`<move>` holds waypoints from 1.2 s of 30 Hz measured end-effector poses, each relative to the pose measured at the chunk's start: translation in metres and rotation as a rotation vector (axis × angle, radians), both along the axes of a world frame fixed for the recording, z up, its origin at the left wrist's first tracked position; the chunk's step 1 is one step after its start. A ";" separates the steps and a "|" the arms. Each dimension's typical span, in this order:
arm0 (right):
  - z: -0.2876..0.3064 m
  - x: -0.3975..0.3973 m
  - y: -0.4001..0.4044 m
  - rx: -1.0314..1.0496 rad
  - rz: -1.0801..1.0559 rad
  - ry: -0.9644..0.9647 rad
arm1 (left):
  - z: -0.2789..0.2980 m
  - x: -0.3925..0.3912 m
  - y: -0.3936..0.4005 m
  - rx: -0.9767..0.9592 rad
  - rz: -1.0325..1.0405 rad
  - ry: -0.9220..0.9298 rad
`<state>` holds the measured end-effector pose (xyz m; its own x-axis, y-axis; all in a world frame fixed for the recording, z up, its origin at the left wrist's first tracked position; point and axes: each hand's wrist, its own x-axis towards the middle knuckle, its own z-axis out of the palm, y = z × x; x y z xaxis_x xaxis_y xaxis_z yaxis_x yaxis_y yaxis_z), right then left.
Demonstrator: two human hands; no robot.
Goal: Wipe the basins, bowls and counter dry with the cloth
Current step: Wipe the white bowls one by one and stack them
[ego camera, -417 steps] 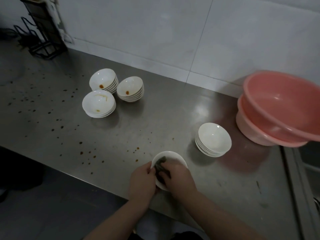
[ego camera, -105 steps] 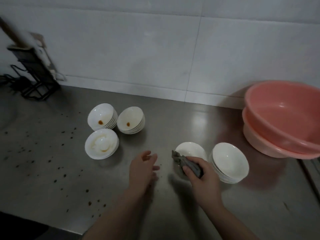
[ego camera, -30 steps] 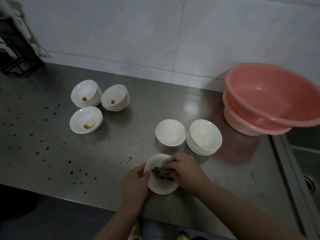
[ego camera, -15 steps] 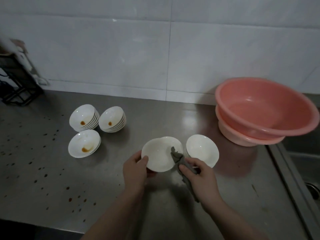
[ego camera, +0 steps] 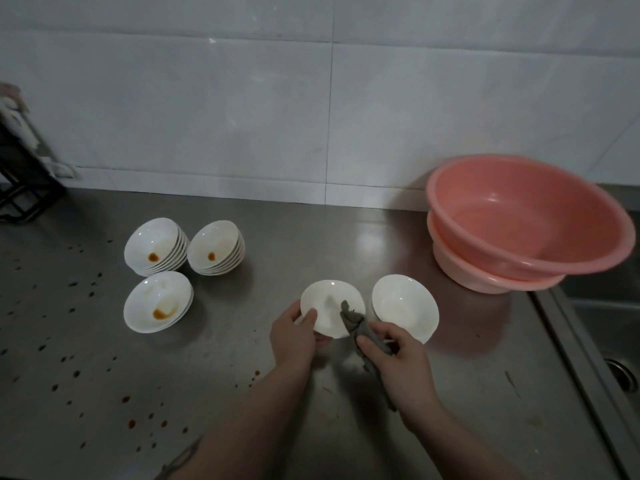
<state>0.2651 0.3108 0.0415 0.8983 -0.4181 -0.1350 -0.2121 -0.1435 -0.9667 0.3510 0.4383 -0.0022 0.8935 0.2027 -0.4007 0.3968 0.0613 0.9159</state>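
Note:
My left hand [ego camera: 294, 336] grips the near rim of a white bowl [ego camera: 329, 304], held tilted over the steel counter [ego camera: 242, 393]. My right hand [ego camera: 398, 362] pinches a grey cloth [ego camera: 356, 323] whose end touches the bowl's right edge. Just to the right stands a stack of clean white bowls [ego camera: 405, 306]. Three stacks of white bowls with brown stains sit at the left: one at the back left [ego camera: 156, 245], one beside it [ego camera: 214, 247] and one in front [ego camera: 157, 301]. Two nested pink basins [ego camera: 519, 223] stand at the right.
Brown drops spot the counter's left and front [ego camera: 69, 341]. A black wire rack [ego camera: 20, 174] stands at the far left by the tiled wall. A sink [ego camera: 609, 341] opens at the right edge, beyond the counter's raised lip.
The wiped bowl has been lifted from the counter's front toward the clean stack. The cloth has come out of the bowl and now hangs from my right hand at its edge.

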 end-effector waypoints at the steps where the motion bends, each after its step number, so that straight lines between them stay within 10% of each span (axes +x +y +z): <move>1: 0.000 0.001 0.000 -0.003 0.006 0.004 | 0.001 -0.001 -0.001 -0.004 -0.012 0.005; 14: -0.007 0.023 0.022 -0.087 0.067 0.018 | -0.002 -0.010 0.018 0.250 -0.234 -0.048; 24: -0.007 0.063 0.099 -0.152 0.300 0.043 | 0.013 0.007 0.149 0.063 0.303 0.130; 36: -0.017 0.072 0.152 -0.177 0.330 0.017 | -0.011 0.043 0.246 0.434 0.471 0.146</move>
<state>0.3373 0.4624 0.0243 0.9869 -0.1245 -0.1023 -0.1420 -0.3713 -0.9176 0.3942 0.6838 -0.0131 0.6124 0.7293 -0.3052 0.5399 -0.1039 0.8353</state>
